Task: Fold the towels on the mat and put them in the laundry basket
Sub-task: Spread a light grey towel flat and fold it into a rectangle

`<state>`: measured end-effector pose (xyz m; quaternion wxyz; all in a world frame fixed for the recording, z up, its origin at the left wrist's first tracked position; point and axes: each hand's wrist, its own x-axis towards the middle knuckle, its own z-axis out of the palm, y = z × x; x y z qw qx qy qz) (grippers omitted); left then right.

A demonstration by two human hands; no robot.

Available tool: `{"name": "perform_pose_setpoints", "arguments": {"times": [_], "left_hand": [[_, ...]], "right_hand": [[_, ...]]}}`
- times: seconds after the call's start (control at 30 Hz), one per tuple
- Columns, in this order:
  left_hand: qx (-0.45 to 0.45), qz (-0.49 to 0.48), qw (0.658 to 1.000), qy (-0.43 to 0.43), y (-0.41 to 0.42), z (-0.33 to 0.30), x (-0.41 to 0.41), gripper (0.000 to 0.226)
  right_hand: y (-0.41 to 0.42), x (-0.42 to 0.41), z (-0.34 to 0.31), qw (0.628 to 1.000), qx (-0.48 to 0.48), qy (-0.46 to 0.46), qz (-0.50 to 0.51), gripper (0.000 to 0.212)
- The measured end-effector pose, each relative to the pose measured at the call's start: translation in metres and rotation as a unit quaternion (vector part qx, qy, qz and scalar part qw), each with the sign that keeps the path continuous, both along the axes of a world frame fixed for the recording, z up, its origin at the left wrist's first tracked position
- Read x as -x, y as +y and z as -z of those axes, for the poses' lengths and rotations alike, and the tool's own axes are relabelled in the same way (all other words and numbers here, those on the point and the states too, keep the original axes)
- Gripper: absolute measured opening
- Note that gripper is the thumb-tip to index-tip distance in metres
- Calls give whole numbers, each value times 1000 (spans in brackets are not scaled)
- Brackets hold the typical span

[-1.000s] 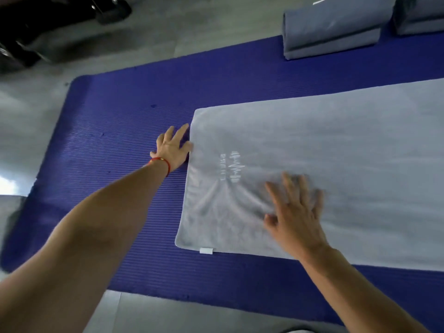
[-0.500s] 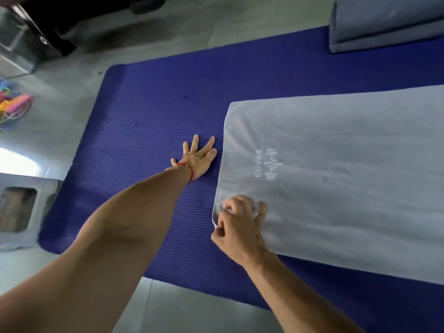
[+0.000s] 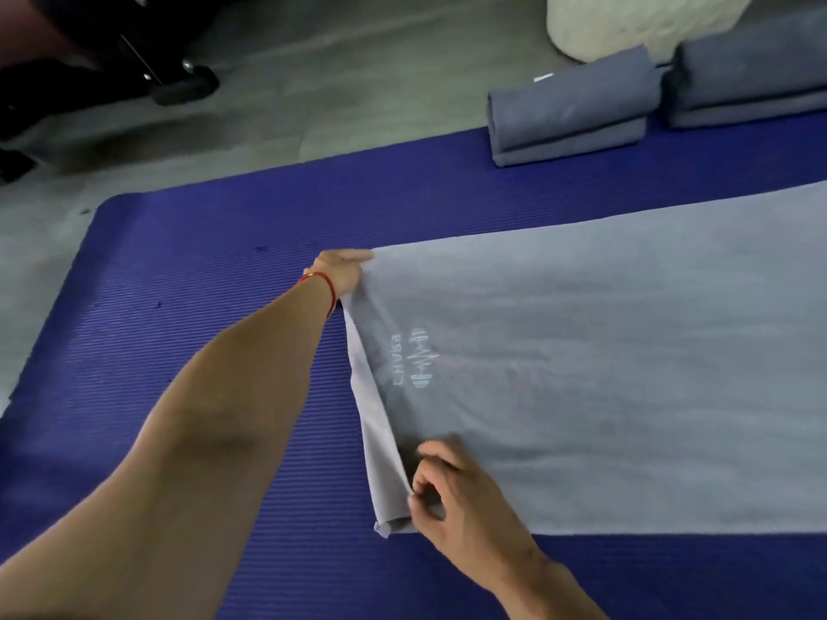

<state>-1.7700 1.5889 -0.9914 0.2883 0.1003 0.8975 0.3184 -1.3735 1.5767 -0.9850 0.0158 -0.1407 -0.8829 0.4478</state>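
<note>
My right hand (image 3: 452, 494) pinches the near corner of the gray towel (image 3: 604, 373) at its short edge, thumb and fingers curled on the cloth, which is lifted off the blue mat (image 3: 201, 306) there so that the paler underside shows. My left hand (image 3: 342, 272), with a red cord (image 3: 324, 286) at the wrist, holds the far corner of the same short edge; I think its fingers are tucked under the cloth, but the towel hides them. Between my two hands the short edge is raised and turned over in a narrow strip. The rest of the towel lies flat on the mat, stretching away from that edge, with a white logo (image 3: 416, 358) printed just inside it. Beyond the towel's far long edge, two folded gray towels (image 3: 573, 109) sit at the mat's far border, and behind them stands a pale round object (image 3: 635, 20) on the gray floor (image 3: 313, 82).
</note>
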Motion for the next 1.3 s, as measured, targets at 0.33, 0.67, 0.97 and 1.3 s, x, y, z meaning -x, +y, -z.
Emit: {"name": "perform_pose_setpoints", "arguments": {"times": [0.33,0.67,0.97,1.3], "left_hand": [[-76,-55,996,-7,3,-29,-37,49],[-160,136,978,-6,78,-128,-101,21],[-266,260,927,-38,229,-185,-204,34],[-179,427,848,257,403,-177,-322,15]], "right_hand": [[32,-38,1,991,-19,62,119,12],[173,-115,-57,961,-133,-14,241,24],[316,-253,-168,936,-204,-161,237,22],[389,-385,-93,824,-92,-157,537,22]]}}
